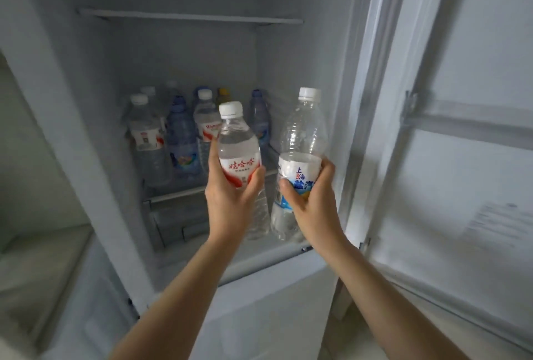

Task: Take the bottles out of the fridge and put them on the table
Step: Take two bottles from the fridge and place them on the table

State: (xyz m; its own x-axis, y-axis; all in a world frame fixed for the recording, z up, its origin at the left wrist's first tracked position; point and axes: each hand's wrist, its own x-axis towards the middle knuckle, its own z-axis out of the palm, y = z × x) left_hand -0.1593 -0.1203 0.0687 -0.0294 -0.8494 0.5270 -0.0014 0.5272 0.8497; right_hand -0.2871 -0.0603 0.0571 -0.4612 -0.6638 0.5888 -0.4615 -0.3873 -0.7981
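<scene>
While you stand at the open fridge, both your hands are full. Your left hand is wrapped round the red-labelled bottle at its label band, thumb on the right side and fingers behind. Your right hand grips the taller blue-labelled bottle at its middle, thumb across the front. Both are held upright, just in front of the shelf and side by side, at about the centre of your view.

By the look of it, both hold clear liquid: the shorter one seems nearly full, the taller one seems only part filled, so expect the left to weigh more. Thin plastic like this gives under a squeeze, and chilled bottles may be damp and slick; the label band, where you already hold, is probably the surest place. Keep them upright and do not crush the ribbed upper part of the tall one.

Red Chinese characters reading 娃哈哈 show on the left bottle's white label. On the right bottle, 上海 is legible in blue, with larger characters below partly covered by your thumb.

At ten o'clock from your hands, the remaining bottles stand clustered on the shelf, some with white caps, some blue, one yellow; a red-and-white label there seems to begin "Wa", the rest too blurred. The fridge door stands open at three o'clock. No table is in view.
</scene>
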